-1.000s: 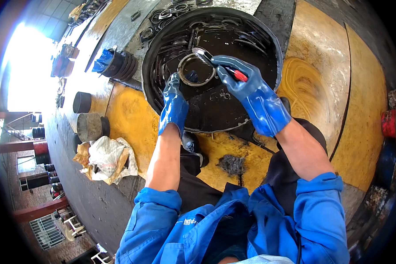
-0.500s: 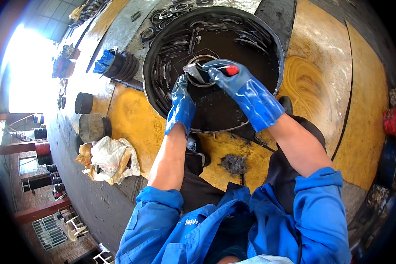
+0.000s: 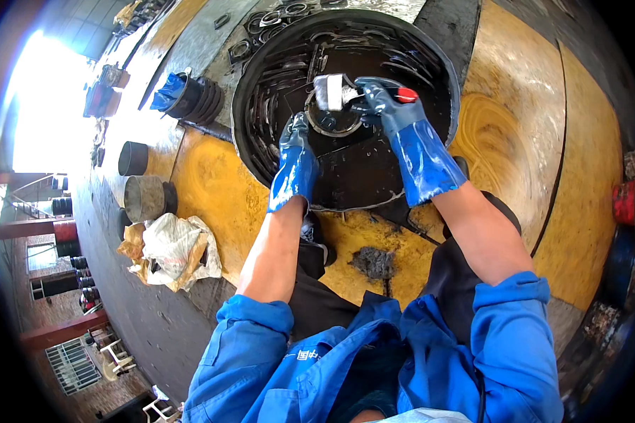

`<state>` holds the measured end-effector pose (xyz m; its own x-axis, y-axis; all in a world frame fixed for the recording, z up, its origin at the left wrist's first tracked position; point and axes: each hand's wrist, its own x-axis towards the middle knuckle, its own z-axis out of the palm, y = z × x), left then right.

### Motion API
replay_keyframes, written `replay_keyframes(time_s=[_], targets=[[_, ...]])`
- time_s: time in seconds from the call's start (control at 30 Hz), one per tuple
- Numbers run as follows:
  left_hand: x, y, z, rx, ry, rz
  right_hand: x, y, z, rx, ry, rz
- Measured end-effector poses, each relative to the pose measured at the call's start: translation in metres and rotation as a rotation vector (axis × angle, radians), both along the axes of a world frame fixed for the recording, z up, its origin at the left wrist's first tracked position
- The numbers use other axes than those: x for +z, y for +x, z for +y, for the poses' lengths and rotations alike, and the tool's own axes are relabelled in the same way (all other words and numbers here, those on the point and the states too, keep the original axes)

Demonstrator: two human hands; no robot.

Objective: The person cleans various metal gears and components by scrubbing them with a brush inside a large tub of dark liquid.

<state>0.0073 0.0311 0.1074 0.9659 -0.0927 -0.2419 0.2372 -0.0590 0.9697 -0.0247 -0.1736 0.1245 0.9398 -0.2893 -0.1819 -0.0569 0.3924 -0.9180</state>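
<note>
In my right hand (image 3: pixel 389 106), in a wet blue glove, is a paintbrush (image 3: pixel 329 92) with a red handle and a pale, flat head. Its bristles point left, over the far edge of a metal ring (image 3: pixel 340 132). My left hand (image 3: pixel 296 135), gloved in the same blue, closes on the ring's left side; its fingertips are partly hidden. Both hands are above a wide round black tub (image 3: pixel 450 99). Dark liquid covers the tub's bottom, and several wet rings (image 3: pixel 264 116) lean along its inner wall.
Several loose rings (image 3: pixel 294 10) lie beyond the tub. At the left stand a dark bucket with blue plastic (image 3: pixel 183 99), a grey cylinder (image 3: pixel 145 198) and a crumpled white bag (image 3: pixel 180 252). A dark, fuzzy clump (image 3: pixel 374 263) lies on the yellow floor between my feet.
The paintbrush has risen up and away from the ring, and its bristles have turned to face left. My right hand has shifted slightly right; my left hand stays at the ring's side.
</note>
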Motion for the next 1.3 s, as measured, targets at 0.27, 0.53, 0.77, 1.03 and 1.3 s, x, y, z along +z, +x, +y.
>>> replay_keyframes(time_s=[0.27, 0.53, 0.77, 1.03, 1.3], targets=[[-0.001, 0.000, -0.006, -0.023, 0.001, -0.008, -0.010, 0.003, -0.001, 0.010, 0.405, 0.226], [0.016, -0.011, 0.005, -0.045, 0.034, 0.089, -0.009, 0.015, -0.023, 0.269, 0.306, 0.459], [0.016, -0.013, 0.007, -0.081, 0.060, 0.082, 0.002, 0.007, -0.051, 0.512, -0.170, 0.347], [0.011, -0.009, 0.003, -0.188, 0.125, 0.000, -0.002, -0.027, -0.022, 0.478, -1.196, -0.015], [0.007, 0.001, -0.008, -0.155, 0.218, -0.185, -0.027, -0.029, -0.025, 0.377, -1.693, -0.748]])
